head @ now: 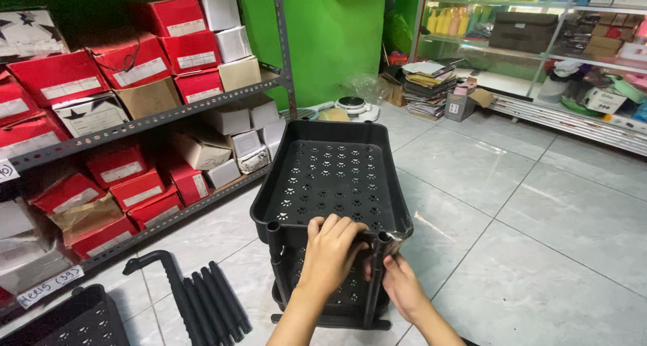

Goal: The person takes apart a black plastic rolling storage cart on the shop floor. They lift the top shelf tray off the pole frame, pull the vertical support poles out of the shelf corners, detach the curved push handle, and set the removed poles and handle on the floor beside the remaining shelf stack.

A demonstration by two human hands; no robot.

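A black plastic rack with perforated trays stands on the tiled floor; its top tray (330, 133) has a raised rim and paw-shaped holes. My left hand (330, 251) lies over the near rim of that tray, fingers curled down onto it. My right hand (399, 285) is lower, to the right, fingers around the near right upright post (377, 272) below the tray. A lower tray (337, 299) shows beneath the hands.
Several loose black tubes and a curved handle (202, 299) lie on the floor at left. Another black tray (74, 319) sits at the bottom left. Metal shelving (148, 123) full of red and white boxes runs along the left. A glass display case (539, 49) and stacked papers (428, 86) stand behind.
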